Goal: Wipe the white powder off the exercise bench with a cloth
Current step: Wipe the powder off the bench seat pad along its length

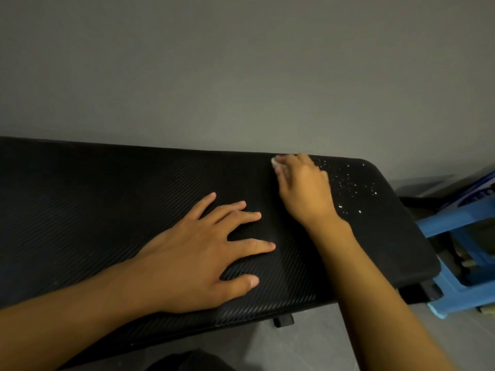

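Observation:
A black padded exercise bench (107, 199) with a ribbed surface runs across the view, against a grey wall. White powder (348, 183) lies in scattered specks on its right end. My right hand (302, 186) grips a small pale cloth (275, 162) near the bench's far edge, just left of the specks; most of the cloth is hidden under the fingers. My left hand (209, 253) rests flat on the middle of the pad, fingers spread and straight.
A blue plastic stool (460, 263) stands right beside the bench's right end, with items under it. A grey wall (241, 76) rises directly behind the bench. Grey floor (308, 344) shows below the near edge, with a dark object at the bottom.

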Demonstrator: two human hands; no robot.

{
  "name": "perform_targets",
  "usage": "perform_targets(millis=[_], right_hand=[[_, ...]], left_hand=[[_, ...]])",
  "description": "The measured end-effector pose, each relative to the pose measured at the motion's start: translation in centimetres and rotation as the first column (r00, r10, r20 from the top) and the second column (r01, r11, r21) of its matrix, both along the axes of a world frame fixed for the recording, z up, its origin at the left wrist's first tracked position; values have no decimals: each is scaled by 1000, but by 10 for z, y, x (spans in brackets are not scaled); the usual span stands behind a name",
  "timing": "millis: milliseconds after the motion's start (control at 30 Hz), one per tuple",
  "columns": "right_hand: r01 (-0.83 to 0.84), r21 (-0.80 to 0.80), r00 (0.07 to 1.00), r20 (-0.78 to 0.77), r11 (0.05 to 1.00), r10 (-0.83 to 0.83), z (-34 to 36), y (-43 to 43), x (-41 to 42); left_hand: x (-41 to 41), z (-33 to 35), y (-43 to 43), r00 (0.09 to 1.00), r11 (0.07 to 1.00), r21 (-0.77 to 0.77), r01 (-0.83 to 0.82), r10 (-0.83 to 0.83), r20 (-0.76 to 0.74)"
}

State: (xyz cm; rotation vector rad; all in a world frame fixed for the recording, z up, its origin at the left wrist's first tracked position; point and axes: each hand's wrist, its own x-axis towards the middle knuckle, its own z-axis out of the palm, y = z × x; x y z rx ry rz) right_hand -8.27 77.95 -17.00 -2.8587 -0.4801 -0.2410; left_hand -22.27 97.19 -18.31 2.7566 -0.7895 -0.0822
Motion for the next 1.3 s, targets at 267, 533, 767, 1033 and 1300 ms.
perform_targets(millis=[267,533,767,1033,1300], right_hand=[[220,-10,975,6,975,-220,0,-40,-5],[-190,-131,979,44,973,197,-4,-40,-95],[147,65,984,90,987,-153,-11,-94,-75],[126,-27,981,152,992,-120,-6,-87,-84],[6,113,998,61,994,-13,-10,-69,-75]], left_hand=[[0,2,-1,1000,1000,16,-5,5,-16],[1,0,0,1000,1000,5,1,-1,-21],[-1,-2,1,1000,1000,-10,-1,1,7],[0,-4,1,1000,1000,-7,6,-5,27],[0,-5,1,999,1000,2,-1,1,35]])
